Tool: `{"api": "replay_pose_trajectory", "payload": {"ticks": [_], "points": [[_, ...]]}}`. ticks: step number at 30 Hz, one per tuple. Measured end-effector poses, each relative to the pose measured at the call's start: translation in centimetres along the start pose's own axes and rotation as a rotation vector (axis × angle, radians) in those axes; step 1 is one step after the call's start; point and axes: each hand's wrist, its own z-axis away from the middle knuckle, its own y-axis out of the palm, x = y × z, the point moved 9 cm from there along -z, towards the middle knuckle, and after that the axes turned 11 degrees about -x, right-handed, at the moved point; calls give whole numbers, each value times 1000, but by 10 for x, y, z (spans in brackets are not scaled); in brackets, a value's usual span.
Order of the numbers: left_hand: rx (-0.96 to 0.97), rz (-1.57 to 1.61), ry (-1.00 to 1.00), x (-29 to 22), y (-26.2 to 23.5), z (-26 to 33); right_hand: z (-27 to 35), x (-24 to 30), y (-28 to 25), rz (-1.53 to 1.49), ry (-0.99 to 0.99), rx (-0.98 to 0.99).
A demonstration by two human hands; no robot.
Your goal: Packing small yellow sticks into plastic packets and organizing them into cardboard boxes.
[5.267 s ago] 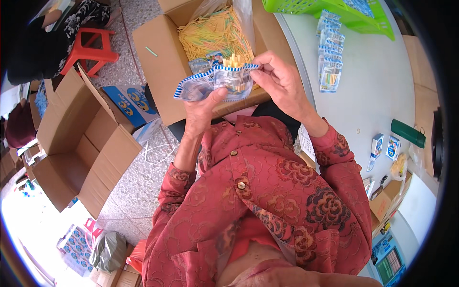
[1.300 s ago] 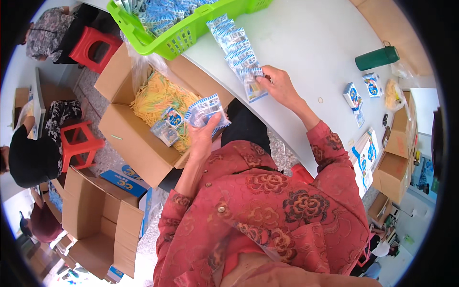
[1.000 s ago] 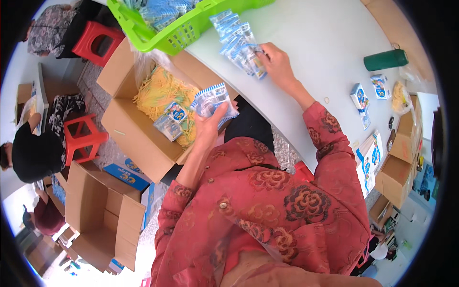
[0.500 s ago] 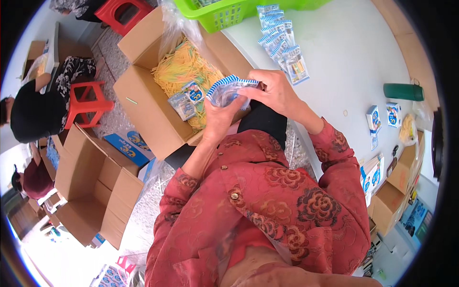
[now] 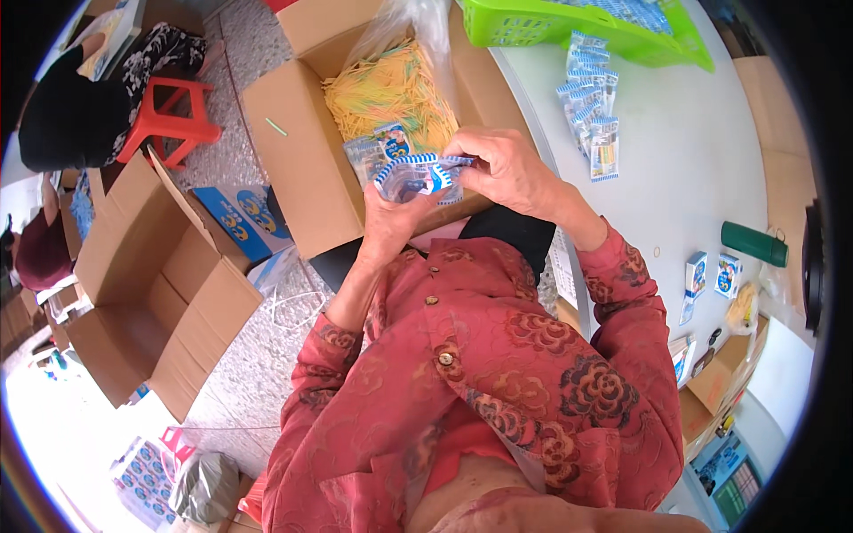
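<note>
A clear plastic bag (image 5: 407,182) with a blue-and-white striped rim is held in front of me, its mouth gaping. My left hand (image 5: 391,222) grips it from the left side. At the bag's right rim, my right hand (image 5: 511,173) pinches a small blue-striped piece (image 5: 457,162); whether this is a separate packet or part of the bag I cannot tell. Just beyond my hands, an open cardboard box (image 5: 306,169) holds a heap of thin yellow and green sticks (image 5: 391,93). Small blue-and-white packets (image 5: 362,153) lie on the near end of that heap.
To the right, a white table (image 5: 684,151) carries a row of striped packets (image 5: 588,98), a green basket (image 5: 515,28) and a green bottle (image 5: 753,243). Another open carton (image 5: 191,302) stands at left, near a red stool (image 5: 169,115) and a person in black (image 5: 71,124).
The view has shifted, so the box and table appear farther right. The bag's mouth is wider, and my right fingers have moved off its front to pinch at the right rim.
</note>
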Motion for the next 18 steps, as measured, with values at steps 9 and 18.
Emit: {"api": "replay_pose_trajectory", "payload": {"ticks": [9,18], "points": [[-165,180,-99,17,-36,-4,-5,42,2,189,-262,-224],[-217,155,-92,31,-60,-3,-3,54,54,352,-548,-1]]}}
